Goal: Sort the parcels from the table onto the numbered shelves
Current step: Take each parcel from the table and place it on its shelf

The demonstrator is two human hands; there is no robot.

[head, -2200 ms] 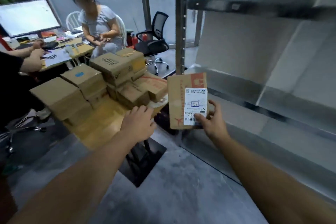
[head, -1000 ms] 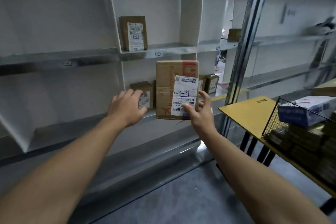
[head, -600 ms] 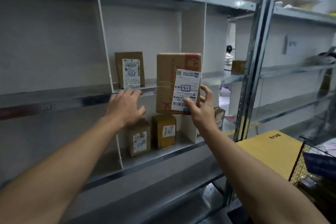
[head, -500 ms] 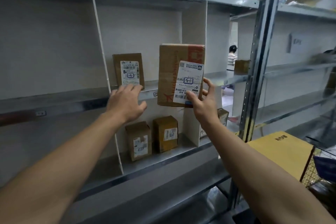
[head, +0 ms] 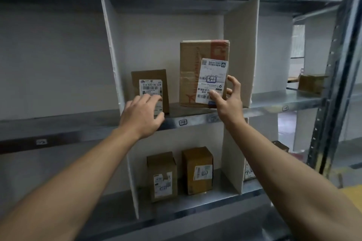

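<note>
Tall cardboard parcel [head: 195,76] upright in a shelf bay, gripped by the right hand [head: 229,101].

The parcel stands at the right of the bay, close to the white divider [head: 240,55], its bottom edge at the metal shelf [head: 197,119]; whether its weight is fully on the board cannot be told. The right hand pinches its lower right corner: the thumb [head: 215,97] presses on the white shipping label [head: 212,80] and the fingers [head: 234,82] curl round the side edge. The left hand [head: 142,115] holds nothing, its fingers loosely bent, just above the shelf's front lip and in front of a smaller parcel [head: 150,82] standing further left; contact with it cannot be told. A small tag [head: 183,122] on the lip reads 13. On the shelf below stand two small boxes [head: 162,176] side by side.
</note>
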